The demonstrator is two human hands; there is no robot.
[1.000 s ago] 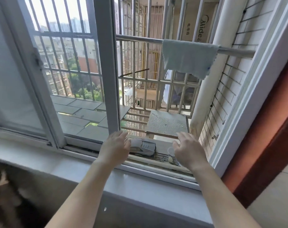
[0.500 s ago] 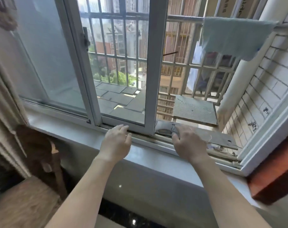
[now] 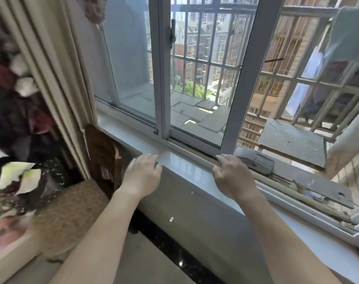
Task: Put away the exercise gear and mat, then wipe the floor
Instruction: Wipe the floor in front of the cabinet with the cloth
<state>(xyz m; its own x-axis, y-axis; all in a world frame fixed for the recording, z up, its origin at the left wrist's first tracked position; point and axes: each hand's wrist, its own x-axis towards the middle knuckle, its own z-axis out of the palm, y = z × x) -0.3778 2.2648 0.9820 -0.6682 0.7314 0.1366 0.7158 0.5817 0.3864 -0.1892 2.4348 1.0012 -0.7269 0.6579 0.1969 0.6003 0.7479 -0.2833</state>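
Observation:
My left hand (image 3: 142, 174) and my right hand (image 3: 232, 175) are both raised in front of the white window sill (image 3: 182, 162), fingers loosely bent and holding nothing. A pale green cloth (image 3: 350, 35) hangs over a rail of the outer window grille at the top right, well beyond both hands. A grey window-cleaning tool (image 3: 256, 160) lies in the window track just right of my right hand. No exercise gear or mat is in view.
The sliding window (image 3: 244, 78) stands half open, with metal bars (image 3: 297, 83) outside. A beige curtain (image 3: 57, 78) hangs at the left above a brown chair (image 3: 100, 156). A grey slab (image 3: 293, 142) lies on the outer ledge. The floor below has a dark speckled strip (image 3: 170, 244).
The view has swung left and pulled back from the window. Both hands have drawn back from the track and the grey tool to the front of the sill. The hanging cloth has slid to the frame's right edge.

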